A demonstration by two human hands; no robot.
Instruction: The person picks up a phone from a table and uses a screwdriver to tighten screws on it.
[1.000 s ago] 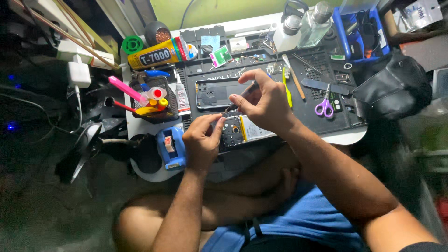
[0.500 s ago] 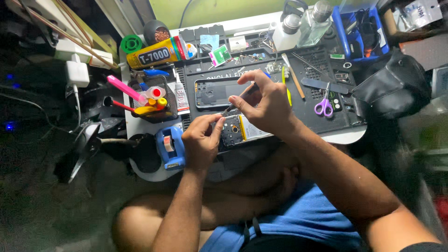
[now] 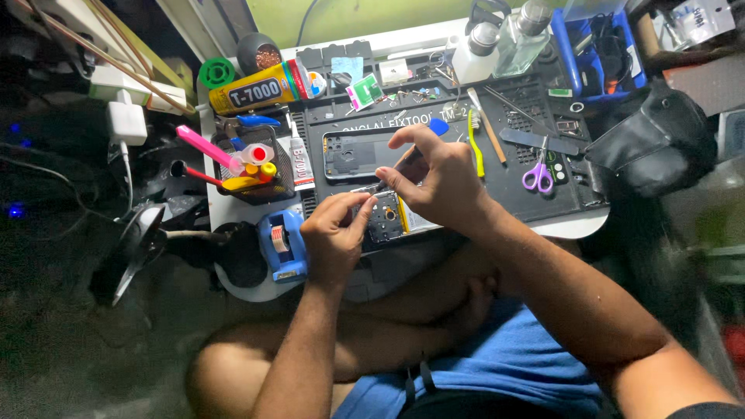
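An opened phone point(image 3: 392, 219) with its circuit boards showing lies at the near edge of a dark work mat point(image 3: 520, 174). My left hand point(image 3: 332, 237) rests on the phone's left end, fingers pinched on it. My right hand point(image 3: 434, 182) holds a thin tool point(image 3: 403, 159) with a blue-tipped handle, its point down near the phone's top edge. Just behind the hands, a detached dark back cover point(image 3: 361, 153) lies flat on the mat.
A mesh holder point(image 3: 260, 167) with pink, red and yellow tools and a blue tape dispenser point(image 3: 281, 242) sit left. A yellow glue tube point(image 3: 256, 89), bottles point(image 3: 516, 35), purple scissors point(image 3: 538, 172), a yellow tool point(image 3: 473, 143) and a blue bin point(image 3: 597, 46) crowd the back and right.
Both hands stay on the phone. My right hand has shifted slightly with the tool; my left fingers have moved a little on the phone's left end.
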